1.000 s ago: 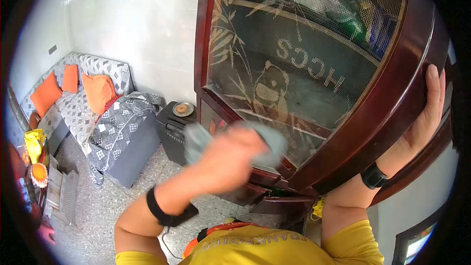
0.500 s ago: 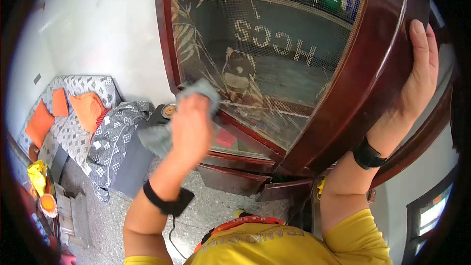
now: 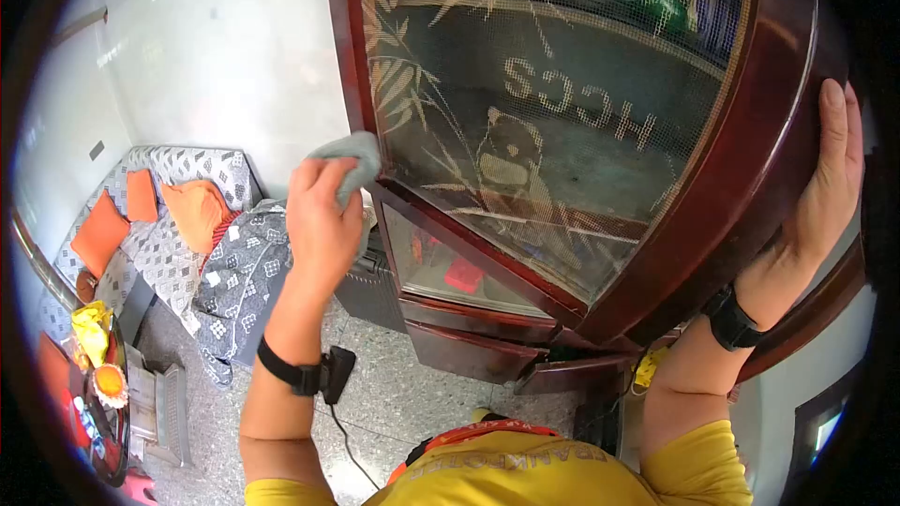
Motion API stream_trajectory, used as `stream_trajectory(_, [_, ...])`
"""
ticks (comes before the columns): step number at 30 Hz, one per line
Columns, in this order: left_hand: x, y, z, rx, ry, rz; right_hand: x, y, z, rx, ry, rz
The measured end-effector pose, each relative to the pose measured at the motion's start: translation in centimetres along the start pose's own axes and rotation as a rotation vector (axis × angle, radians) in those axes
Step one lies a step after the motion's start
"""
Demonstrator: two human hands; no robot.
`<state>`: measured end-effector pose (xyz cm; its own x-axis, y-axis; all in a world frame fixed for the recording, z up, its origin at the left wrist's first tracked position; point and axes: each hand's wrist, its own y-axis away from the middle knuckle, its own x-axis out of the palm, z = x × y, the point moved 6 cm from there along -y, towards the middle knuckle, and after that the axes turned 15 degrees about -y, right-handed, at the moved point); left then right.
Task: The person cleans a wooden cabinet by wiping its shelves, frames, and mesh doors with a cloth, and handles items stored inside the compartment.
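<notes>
In my left hand [image 3: 321, 225] is a bunched grey-green cloth [image 3: 354, 157]. The fingers close around it beside the lower left corner of a dark red wooden cabinet door [image 3: 469, 248]. A glass panel [image 3: 562, 145] in the door carries a bear, bamboo leaves and reversed letters, and looks covered with fine mesh. Over at the right, my right hand [image 3: 825, 183] grips the outer edge of the wooden frame [image 3: 764, 122], its thumb along the side and the other fingers partly hidden.
Below the panel are a lower compartment with a pink item [image 3: 462, 274] and tilted drawer fronts [image 3: 473, 351]. A patterned sofa [image 3: 178, 164] with orange cushions [image 3: 100, 232] stands left, near a round table [image 3: 120, 431]. A cable [image 3: 349, 436] hangs from my left wrist.
My left hand has moved the cloth left, off the glass to the frame's outer corner, and the cloth is more bunched. My right hand keeps its hold; the view has shifted slightly.
</notes>
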<state>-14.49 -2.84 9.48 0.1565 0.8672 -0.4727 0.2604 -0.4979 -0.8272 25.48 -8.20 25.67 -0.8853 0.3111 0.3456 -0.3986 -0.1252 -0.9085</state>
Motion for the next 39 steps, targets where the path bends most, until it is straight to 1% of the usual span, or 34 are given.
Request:
stream_trajectory(2, [2.5, -0.1, -1.3, 0.397, -0.324, 0.198, -0.1, 0.1, 0.2, -0.022, -0.006, 0.001])
stream_trajectory(6, [3.0, -0.6, -1.7, 0.463, -0.419, 0.234, 0.2, 0.6, 0.1, -0.044, -0.038, 0.028])
stream_trajectory(8, [3.5, -0.4, -2.4, 0.572, -0.566, 0.302, 0.6, 0.9, 0.0, -0.049, -0.054, 0.049])
stream_trajectory(9, [3.6, -0.6, -2.7, 0.572, -0.570, 0.310, 0.9, 0.9, -0.1, -0.050, -0.066, 0.054])
stream_trajectory(11, [4.2, -1.2, -3.5, 0.631, -0.687, 0.426, 1.2, 1.0, -0.1, -0.052, -0.084, 0.070])
stream_trajectory(12, [3.8, -2.2, -3.3, 0.635, -0.690, 0.427, 1.5, 1.3, -0.2, -0.059, -0.093, 0.077])
stream_trajectory(14, [4.1, -3.1, -1.2, 0.547, -0.431, 0.828, 1.9, 1.5, -0.2, -0.064, -0.108, 0.087])
stream_trajectory(15, [3.8, -3.3, -0.6, 0.549, -0.437, 0.825, 1.9, 1.3, -0.1, -0.066, -0.116, 0.088])
stream_trajectory(17, [2.2, -3.6, 1.0, 0.328, -0.282, 0.662, 2.1, 1.5, -0.1, -0.064, -0.137, 0.098])
stream_trajectory(18, [1.7, -3.6, 1.4, 0.301, -0.288, 0.547, 2.3, 1.7, -0.2, -0.062, -0.145, 0.104])
stream_trajectory(19, [1.8, -3.2, 1.0, 0.305, -0.291, 0.551, 2.4, 1.8, -0.2, -0.064, -0.154, 0.107])
stream_trajectory(21, [0.9, -3.0, 0.4, 0.138, -0.092, 0.352, 2.7, 2.1, -0.4, -0.060, -0.162, 0.118])
stream_trajectory(22, [1.9, -2.2, 0.3, 0.255, -0.122, 0.306, 2.9, 2.2, -0.4, -0.058, -0.166, 0.119])
stream_trajectory(23, [2.8, -1.7, 0.2, 0.252, -0.122, 0.305, 2.8, 2.2, -0.5, -0.056, -0.171, 0.116])
stream_trajectory(25, [4.2, -0.2, -1.7, 0.511, -0.510, 0.226, 2.7, 2.4, -0.6, -0.053, -0.178, 0.120])
stream_trajectory(26, [4.3, 0.0, -2.1, 0.570, -0.587, 0.219, 2.7, 2.3, -0.6, -0.052, -0.181, 0.126])
stream_trajectory(27, [4.3, -0.2, -2.7, 0.574, -0.577, 0.222, 2.6, 2.4, -0.7, -0.051, -0.185, 0.128])
stream_trajectory(29, [4.9, -0.2, -3.6, 0.647, -0.803, 0.298, 2.7, 2.4, -0.6, -0.055, -0.199, 0.137])
stream_trajectory(30, [4.9, -0.4, -3.7, 0.647, -0.801, 0.295, 2.7, 2.4, -0.5, -0.053, -0.211, 0.140])
stream_trajectory(32, [5.0, -1.0, -3.1, 0.479, -0.616, 0.427, 2.7, 2.3, -0.3, -0.049, -0.233, 0.148])
stream_trajectory(33, [4.9, -1.1, -2.3, 0.484, -0.621, 0.422, 2.8, 2.3, -0.1, -0.045, -0.248, 0.151])
stream_trajectory(35, [4.8, -1.1, 0.4, 0.313, 0.103, 0.568, 2.9, 2.2, 0.7, -0.042, -0.289, 0.163])
stream_trajectory(36, [5.0, -0.8, 1.7, 0.196, 0.174, 0.634, 3.2, 2.2, 1.1, -0.038, -0.322, 0.179])
stream_trajectory(37, [4.6, -0.5, 1.3, 0.198, 0.173, 0.635, 3.3, 1.9, 1.4, -0.029, -0.347, 0.191])
stream_trajectory(38, [4.0, -0.4, 0.6, 0.234, -0.064, 0.592, 3.3, 1.9, 1.6, -0.016, -0.385, 0.205])
stream_trajectory(39, [3.6, -0.4, 0.1, 0.265, -0.299, 0.545, 3.3, 2.0, 1.8, -0.048, -0.325, 0.202])
